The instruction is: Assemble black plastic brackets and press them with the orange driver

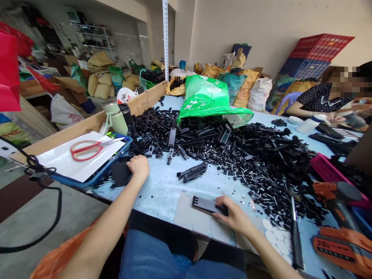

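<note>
My right hand (232,213) grips the near end of a flat black plastic piece with prongs (205,204), which lies over a grey pad (184,215) at the table's front edge. My left hand (139,167) is at the right edge of a black square object (120,174), its fingers curled and closed. Whatever they hold is hidden. Between and beyond my hands lies a black hinged assembly (192,171). Behind it, a long pronged black part (172,137) rests against the heap of black plastic parts (154,126).
Red-handled scissors (87,149) lie on white paper over a blue tray (95,178). Loose metal pins (241,174) spread across the table. To the right are a hammer (295,236) and an orange cordless drill (337,244). A green bag (206,97) stands behind; another person (319,99) sits far right.
</note>
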Motion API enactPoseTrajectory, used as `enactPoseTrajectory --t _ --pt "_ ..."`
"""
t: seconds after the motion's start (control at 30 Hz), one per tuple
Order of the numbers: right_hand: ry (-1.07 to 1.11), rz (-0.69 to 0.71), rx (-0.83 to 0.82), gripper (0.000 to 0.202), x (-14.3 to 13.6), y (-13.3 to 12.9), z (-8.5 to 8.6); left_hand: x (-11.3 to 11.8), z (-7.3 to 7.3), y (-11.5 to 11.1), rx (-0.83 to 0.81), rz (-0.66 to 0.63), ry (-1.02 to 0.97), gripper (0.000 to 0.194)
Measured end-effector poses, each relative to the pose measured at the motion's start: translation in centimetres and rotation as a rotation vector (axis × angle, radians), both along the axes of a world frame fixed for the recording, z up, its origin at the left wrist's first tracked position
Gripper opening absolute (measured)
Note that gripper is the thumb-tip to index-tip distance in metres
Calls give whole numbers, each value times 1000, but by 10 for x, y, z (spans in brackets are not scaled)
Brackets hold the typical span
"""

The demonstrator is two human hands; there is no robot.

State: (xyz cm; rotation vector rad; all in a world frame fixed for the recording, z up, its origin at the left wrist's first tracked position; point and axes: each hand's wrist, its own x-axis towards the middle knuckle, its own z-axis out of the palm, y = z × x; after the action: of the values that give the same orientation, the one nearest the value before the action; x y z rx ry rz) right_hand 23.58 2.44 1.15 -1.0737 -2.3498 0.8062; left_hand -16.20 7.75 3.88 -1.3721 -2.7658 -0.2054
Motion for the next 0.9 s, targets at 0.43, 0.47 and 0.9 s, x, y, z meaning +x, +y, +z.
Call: enactPoseTrajectory --t 0.43,0.47,0.9 --pt "-346 69 294 50 -64 -1 13 40 -42 -48 105 -325 -32 29" --pt "-346 62 289 50 -61 -1 13 38 -43 -49 126 -330 -44 29" --pt "511 -60 -527 39 -90 -10 33 106 8 -110 609 -955 -405 28"
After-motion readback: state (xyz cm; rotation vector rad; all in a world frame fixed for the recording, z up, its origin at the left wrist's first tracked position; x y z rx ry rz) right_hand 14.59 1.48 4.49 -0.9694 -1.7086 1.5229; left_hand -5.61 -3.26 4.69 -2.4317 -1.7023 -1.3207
